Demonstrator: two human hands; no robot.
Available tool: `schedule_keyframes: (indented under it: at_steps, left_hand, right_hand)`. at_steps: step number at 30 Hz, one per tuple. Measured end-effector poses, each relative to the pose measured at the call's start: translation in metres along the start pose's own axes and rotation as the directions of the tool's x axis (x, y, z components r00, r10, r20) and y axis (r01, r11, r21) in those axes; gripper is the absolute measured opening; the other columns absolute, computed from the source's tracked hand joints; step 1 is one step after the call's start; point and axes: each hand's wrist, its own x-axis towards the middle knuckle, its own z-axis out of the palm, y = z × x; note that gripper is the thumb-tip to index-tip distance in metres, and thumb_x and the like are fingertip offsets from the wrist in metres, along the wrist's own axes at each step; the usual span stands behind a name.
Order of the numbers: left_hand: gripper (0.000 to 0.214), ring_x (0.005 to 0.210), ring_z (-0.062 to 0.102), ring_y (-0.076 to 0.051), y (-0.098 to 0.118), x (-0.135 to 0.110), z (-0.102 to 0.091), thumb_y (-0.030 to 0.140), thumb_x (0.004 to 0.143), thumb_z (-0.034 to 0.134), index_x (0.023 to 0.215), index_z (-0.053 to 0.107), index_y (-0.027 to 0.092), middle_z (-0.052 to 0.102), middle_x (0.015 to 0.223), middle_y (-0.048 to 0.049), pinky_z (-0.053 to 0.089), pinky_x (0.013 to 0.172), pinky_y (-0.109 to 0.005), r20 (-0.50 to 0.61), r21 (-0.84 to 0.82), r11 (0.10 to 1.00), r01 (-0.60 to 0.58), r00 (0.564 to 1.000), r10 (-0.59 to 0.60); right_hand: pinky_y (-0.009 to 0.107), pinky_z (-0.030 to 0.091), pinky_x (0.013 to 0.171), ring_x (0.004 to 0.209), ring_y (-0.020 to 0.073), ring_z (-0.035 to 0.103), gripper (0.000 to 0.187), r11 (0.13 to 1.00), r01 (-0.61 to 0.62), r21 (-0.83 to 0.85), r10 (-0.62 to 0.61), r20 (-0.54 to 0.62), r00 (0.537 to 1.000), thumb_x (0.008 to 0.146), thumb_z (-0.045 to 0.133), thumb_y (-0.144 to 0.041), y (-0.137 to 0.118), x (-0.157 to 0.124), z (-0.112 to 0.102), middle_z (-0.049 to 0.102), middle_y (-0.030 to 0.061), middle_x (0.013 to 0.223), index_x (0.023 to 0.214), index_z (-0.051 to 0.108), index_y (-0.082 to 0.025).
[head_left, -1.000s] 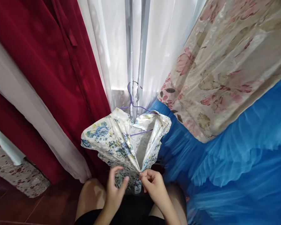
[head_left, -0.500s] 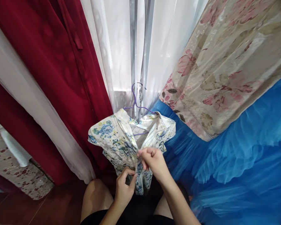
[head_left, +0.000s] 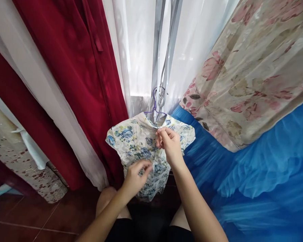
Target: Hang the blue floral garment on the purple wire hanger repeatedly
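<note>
A small white dress with blue floral print (head_left: 127, 134) and short cap sleeves hangs in front of me on a thin purple hanger (head_left: 154, 107). The two sides of its opening lie together up to the neckline. At the top of that seam, just under the collar, my right hand (head_left: 169, 139) is closed in a pinch; any zip pull there is too small to make out. Lower on the seam, my left hand (head_left: 138, 174) has thumb and forefinger curled together at the fabric, slightly blurred.
Dark red drapes (head_left: 73, 67) and a white sheer panel (head_left: 40, 67) hang to the left. Grey ribbons (head_left: 158, 43) dangle behind the hanger. On the right are a pink floral gown (head_left: 242, 90) and blue tulle (head_left: 252, 168). Below lies a reddish tiled floor (head_left: 55, 218).
My right hand has moved up along the seam to the neckline, and the dress's gaping opening is now drawn together. My left hand has risen a little. The view has shifted left.
</note>
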Motion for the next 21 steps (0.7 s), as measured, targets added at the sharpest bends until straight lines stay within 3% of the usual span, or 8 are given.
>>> schedule_keyframes:
  at_steps: [3,6,9,12,15,17,19,21]
  left_hand:
    - [0.026,0.080,0.068,-0.016,0.024,0.060,-0.024,0.025,0.099,0.055,0.123,0.066,0.023,0.071,0.088,-0.0021,0.053,0.080,-0.029,-0.226,0.019,0.992,-0.123,0.966,0.124]
    - [0.021,0.084,0.068,-0.015,0.048,0.107,-0.033,0.026,0.100,0.056,0.116,0.068,0.022,0.073,0.094,-0.0026,0.053,0.081,-0.027,-0.186,0.066,0.956,-0.286,0.938,0.293]
    - [0.014,0.085,0.068,-0.015,0.062,0.124,-0.031,0.024,0.099,0.057,0.096,0.069,0.018,0.074,0.093,-0.0035,0.053,0.080,-0.026,-0.194,0.176,0.906,-0.384,0.889,0.415]
    - [0.012,0.085,0.068,-0.016,0.063,0.125,-0.037,0.024,0.098,0.059,0.094,0.069,0.017,0.073,0.088,-0.0039,0.052,0.082,-0.027,-0.360,0.243,0.895,-0.374,0.822,0.441]
    - [0.016,0.082,0.066,-0.016,0.042,0.128,-0.063,0.031,0.096,0.063,0.094,0.070,0.017,0.070,0.083,-0.0031,0.051,0.079,-0.027,-0.587,0.141,0.958,-0.248,0.759,0.283]
    - [0.019,0.074,0.063,-0.013,0.014,0.132,-0.088,0.034,0.094,0.065,0.090,0.069,0.016,0.066,0.076,-0.0010,0.049,0.072,-0.023,-0.704,-0.073,0.980,-0.187,0.705,0.083]
    - [0.021,0.066,0.058,-0.010,-0.021,0.134,-0.107,0.034,0.091,0.068,0.080,0.063,0.016,0.059,0.069,0.0022,0.047,0.068,-0.020,-0.751,-0.382,0.905,-0.187,0.634,-0.186]
    - [0.030,0.062,0.056,-0.009,-0.056,0.129,-0.113,0.031,0.088,0.070,0.068,0.053,0.017,0.055,0.063,0.0037,0.047,0.069,-0.019,-0.654,-0.669,0.722,-0.180,0.603,-0.456]
  right_hand:
    - [0.021,0.033,0.044,0.040,0.0084,0.042,0.024,0.999,0.031,-0.041,-0.030,0.040,0.999,0.085,0.062,-0.037,-0.008,-0.008,-0.005,0.052,-0.0063,0.043,0.070,0.060,-0.019]
    - [0.022,0.033,0.044,0.040,0.0083,0.041,0.025,0.997,0.057,-0.058,-0.054,0.047,0.997,0.086,0.063,-0.038,-0.020,-0.012,-0.006,0.052,-0.0059,0.044,0.070,0.059,-0.019]
    - [0.022,0.031,0.045,0.041,0.0091,0.042,0.027,0.986,0.108,-0.124,-0.107,0.018,0.994,0.088,0.063,-0.041,-0.013,-0.008,-0.008,0.053,-0.0056,0.046,0.072,0.056,-0.020]
    - [0.023,0.031,0.046,0.041,0.0100,0.042,0.029,0.963,0.078,-0.257,-0.074,0.024,0.997,0.088,0.062,-0.041,0.016,-0.002,-0.012,0.053,-0.0049,0.047,0.069,0.055,-0.020]
    - [0.023,0.029,0.046,0.042,0.0101,0.040,0.031,0.949,0.012,-0.315,0.009,0.064,0.998,0.086,0.061,-0.038,0.047,-0.009,-0.016,0.049,-0.0054,0.045,0.063,0.051,-0.021]
    - [0.023,0.027,0.046,0.042,0.0097,0.038,0.030,0.956,-0.020,-0.292,0.053,0.104,0.993,0.085,0.061,-0.035,0.059,-0.021,-0.016,0.047,-0.0062,0.045,0.061,0.048,-0.022]
    - [0.023,0.027,0.046,0.042,0.0093,0.037,0.029,0.963,-0.048,-0.264,0.088,0.142,0.986,0.085,0.061,-0.033,0.064,-0.033,-0.012,0.046,-0.0067,0.045,0.062,0.048,-0.022]
    - [0.023,0.026,0.045,0.042,0.0088,0.036,0.028,0.965,-0.075,-0.251,0.121,0.175,0.977,0.084,0.062,-0.032,0.066,-0.043,-0.007,0.046,-0.0068,0.045,0.062,0.048,-0.021]
